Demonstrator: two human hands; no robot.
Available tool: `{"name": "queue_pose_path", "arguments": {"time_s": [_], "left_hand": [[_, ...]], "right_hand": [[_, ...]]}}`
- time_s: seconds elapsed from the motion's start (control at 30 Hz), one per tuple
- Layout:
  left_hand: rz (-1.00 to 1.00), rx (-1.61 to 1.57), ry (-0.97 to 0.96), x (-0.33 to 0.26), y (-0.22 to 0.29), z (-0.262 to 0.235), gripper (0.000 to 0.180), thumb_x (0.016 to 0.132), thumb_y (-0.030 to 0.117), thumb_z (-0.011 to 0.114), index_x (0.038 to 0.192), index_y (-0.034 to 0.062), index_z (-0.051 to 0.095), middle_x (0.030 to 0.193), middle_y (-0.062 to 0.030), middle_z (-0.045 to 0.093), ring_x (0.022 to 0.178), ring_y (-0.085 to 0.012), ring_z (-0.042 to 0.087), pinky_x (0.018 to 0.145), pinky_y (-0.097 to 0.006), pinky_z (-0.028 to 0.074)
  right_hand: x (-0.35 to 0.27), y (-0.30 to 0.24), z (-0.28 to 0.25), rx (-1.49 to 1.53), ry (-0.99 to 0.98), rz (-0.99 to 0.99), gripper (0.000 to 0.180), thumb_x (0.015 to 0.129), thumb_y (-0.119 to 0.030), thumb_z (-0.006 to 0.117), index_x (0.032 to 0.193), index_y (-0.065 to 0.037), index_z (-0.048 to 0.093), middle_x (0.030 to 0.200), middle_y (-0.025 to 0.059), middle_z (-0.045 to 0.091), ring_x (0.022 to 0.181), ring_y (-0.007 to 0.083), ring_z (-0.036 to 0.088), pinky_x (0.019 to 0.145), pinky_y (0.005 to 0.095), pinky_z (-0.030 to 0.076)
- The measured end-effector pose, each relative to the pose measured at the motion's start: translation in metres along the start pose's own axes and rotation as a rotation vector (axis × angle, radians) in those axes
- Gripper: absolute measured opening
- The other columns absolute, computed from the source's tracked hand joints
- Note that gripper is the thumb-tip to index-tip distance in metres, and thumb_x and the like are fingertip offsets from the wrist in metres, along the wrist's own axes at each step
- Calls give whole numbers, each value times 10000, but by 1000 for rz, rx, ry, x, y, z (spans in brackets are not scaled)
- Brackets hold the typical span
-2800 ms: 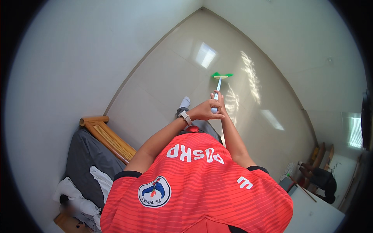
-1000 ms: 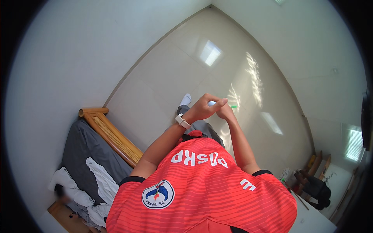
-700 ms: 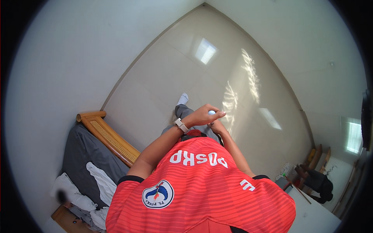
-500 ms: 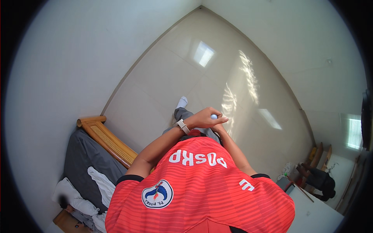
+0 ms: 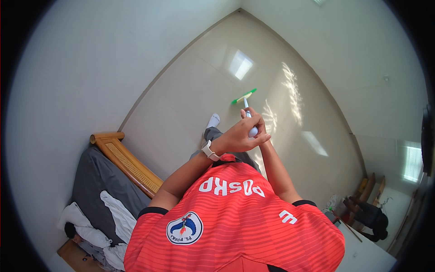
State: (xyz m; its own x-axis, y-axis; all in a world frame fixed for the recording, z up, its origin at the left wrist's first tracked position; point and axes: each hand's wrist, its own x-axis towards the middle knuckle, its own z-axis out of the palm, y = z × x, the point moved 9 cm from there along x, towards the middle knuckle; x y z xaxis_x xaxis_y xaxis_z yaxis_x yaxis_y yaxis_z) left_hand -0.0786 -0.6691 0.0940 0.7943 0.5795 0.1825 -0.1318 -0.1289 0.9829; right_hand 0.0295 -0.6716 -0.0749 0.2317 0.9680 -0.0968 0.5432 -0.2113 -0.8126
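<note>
A long-handled broom reaches forward from my hands, its narrow green and pale yellow head low over the tiled floor. Whether the head has bristles is too small to make out. My left hand, with a white watch on the wrist, is closed around the rounded top end of the white handle. Just ahead of it, my right hand grips the handle farther down, partly hidden behind the left. Both hands are close together in front of my waist.
A wooden bed frame with a dark grey sheet stands at my left, where a person lies by white pillows. At the far right, another person in dark clothes bends over near wooden furniture. Walls meet ahead.
The broom's head has come into view beyond my hands, with the handle now slanting forward. My hands have shifted slightly, and more of the right hand shows.
</note>
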Motion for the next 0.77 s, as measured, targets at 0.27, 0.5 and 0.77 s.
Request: {"name": "queue_pose_path", "arguments": {"time_s": [0.27,0.5,0.77], "left_hand": [[133,-94,52,6,52,-6,339,933,312,655,1047,13,544,948,-94,561,862,-198,550,765,-320,466],[-296,173,353,-30,-59,-61,178,961,180,571,1040,23,600,929,-96,607,804,-185,604,702,-323,494],[-751,193,60,-147,-252,-65,583,838,234,706,1357,112,471,795,-70,628,703,-202,617,685,-345,502]], "right_hand": [[-36,-72,-37,560,160,25,173,926,-189,676,939,-20,636,846,127,659,680,242,595,638,361,482],[-45,-99,-30,288,-66,31,232,947,-249,671,1012,-26,693,712,77,661,648,140,603,620,324,494],[-18,-56,36,196,-339,-6,212,900,-268,715,978,-70,718,825,147,714,776,228,694,718,332,528]]}}
